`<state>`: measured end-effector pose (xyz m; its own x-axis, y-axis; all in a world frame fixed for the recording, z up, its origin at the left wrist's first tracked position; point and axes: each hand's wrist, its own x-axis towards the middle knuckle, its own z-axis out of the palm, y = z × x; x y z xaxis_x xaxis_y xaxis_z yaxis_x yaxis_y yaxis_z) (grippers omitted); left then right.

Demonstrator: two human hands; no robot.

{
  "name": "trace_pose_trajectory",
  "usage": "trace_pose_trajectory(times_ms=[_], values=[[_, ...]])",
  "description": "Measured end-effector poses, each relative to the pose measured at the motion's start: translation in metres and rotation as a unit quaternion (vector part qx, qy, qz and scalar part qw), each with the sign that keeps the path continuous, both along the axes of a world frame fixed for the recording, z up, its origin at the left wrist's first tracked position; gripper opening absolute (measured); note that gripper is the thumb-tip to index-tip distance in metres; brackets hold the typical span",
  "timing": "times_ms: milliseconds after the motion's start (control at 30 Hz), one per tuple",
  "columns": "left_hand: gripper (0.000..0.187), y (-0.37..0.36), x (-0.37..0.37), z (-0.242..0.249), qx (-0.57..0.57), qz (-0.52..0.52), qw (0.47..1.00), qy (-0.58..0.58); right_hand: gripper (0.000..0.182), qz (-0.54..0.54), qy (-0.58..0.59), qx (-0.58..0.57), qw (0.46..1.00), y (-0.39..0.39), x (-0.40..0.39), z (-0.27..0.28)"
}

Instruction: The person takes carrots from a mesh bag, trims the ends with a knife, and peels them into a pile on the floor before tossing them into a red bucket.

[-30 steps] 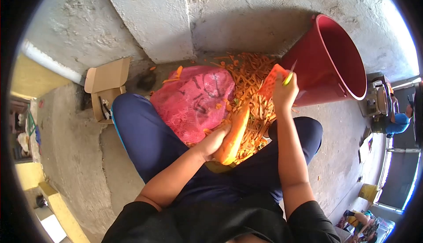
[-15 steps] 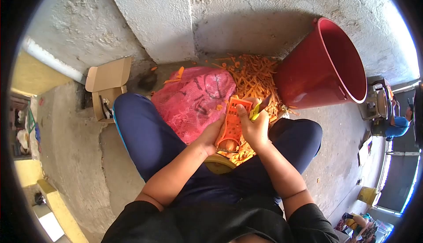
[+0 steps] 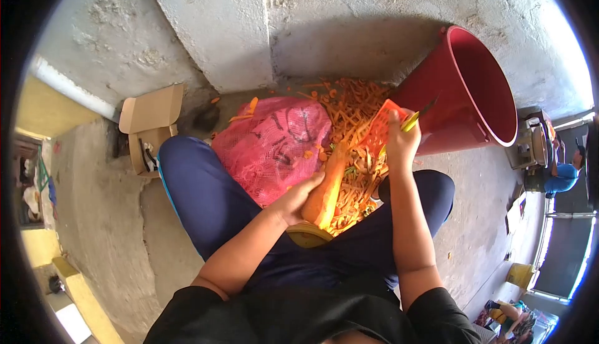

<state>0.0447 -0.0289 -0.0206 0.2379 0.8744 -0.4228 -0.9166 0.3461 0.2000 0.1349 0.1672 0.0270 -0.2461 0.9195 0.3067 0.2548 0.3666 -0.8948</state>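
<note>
My left hand [image 3: 301, 199] is closed around the lower end of a long peeled carrot [image 3: 331, 185], which points up and away over a pile of orange peelings [image 3: 354, 104]. In my right hand [image 3: 402, 145] is an orange perforated plastic grater [image 3: 377, 130], held near the carrot's far end. A knife with a yellow-green handle [image 3: 409, 122] is gripped in the same hand, its dark blade sticking out to the upper right. Beside the carrot lies a full pink mesh sack [image 3: 268, 150]. Below it, between my legs, shows a yellow rim [image 3: 309, 233].
A large red bucket [image 3: 430, 88] leans at the right, against the rough wall [image 3: 349, 7]. An open cardboard box [image 3: 150, 110] stands on the floor at the left. Far right, a person in a blue top [image 3: 561, 179] is near a table; another person [image 3: 511, 319] is lower down.
The grater has come off the carrot, moving up and right with my right hand and the knife. The carrot, mostly covered by the grater before, now shows along its length in my left hand.
</note>
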Motion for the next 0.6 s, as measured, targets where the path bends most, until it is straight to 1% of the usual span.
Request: trace_pose_trajectory(times_ms=[33,67,100,133,200,233,267,367,433,467,533,600], values=[[0.044,0.001,-0.004,-0.007,0.016,-0.007,0.999,-0.043,0.018,0.04,0.019,-0.023,0.999,-0.014,-0.001,0.003],[0.044,0.001,-0.007,-0.01,0.031,-0.015,0.996,-0.085,0.018,0.064,0.026,-0.084,0.994,-0.028,-0.001,0.004],[0.044,0.003,-0.005,-0.006,0.019,0.005,0.998,-0.066,0.017,0.086,0.047,-0.189,0.977,-0.049,-0.004,0.018],[0.044,0.004,-0.004,-0.011,-0.004,0.03,0.998,-0.055,0.015,0.117,0.032,-0.156,0.98,-0.061,-0.006,0.018],[0.044,0.01,-0.002,-0.017,-0.049,0.079,0.995,-0.033,0.015,0.191,0.036,-0.211,0.958,-0.08,-0.005,0.019],[0.043,0.011,-0.001,-0.006,-0.064,0.092,0.992,-0.058,0.016,0.202,0.018,-0.179,0.963,-0.086,-0.005,0.015],[0.043,0.011,0.0,-0.009,-0.058,0.091,0.993,-0.048,0.016,0.213,-0.001,-0.146,0.966,-0.09,-0.006,0.012],[0.042,0.012,0.001,-0.013,-0.053,0.089,0.994,-0.017,0.016,0.2,-0.027,-0.155,0.967,-0.091,-0.008,0.008],[0.041,0.013,0.003,-0.001,-0.067,0.095,0.993,0.002,0.015,0.192,-0.043,-0.128,0.972,-0.09,-0.007,0.011],[0.041,0.012,0.002,0.001,-0.024,0.064,0.997,0.019,0.014,0.189,-0.05,-0.114,0.974,-0.09,-0.007,0.012],[0.042,0.007,-0.001,0.005,0.06,0.001,0.997,0.054,0.014,0.127,-0.051,0.03,0.99,-0.069,-0.009,-0.009],[0.043,0.0,0.009,0.019,-0.02,-0.009,0.994,0.111,0.014,0.01,-0.05,0.013,0.999,-0.023,-0.008,-0.006]])
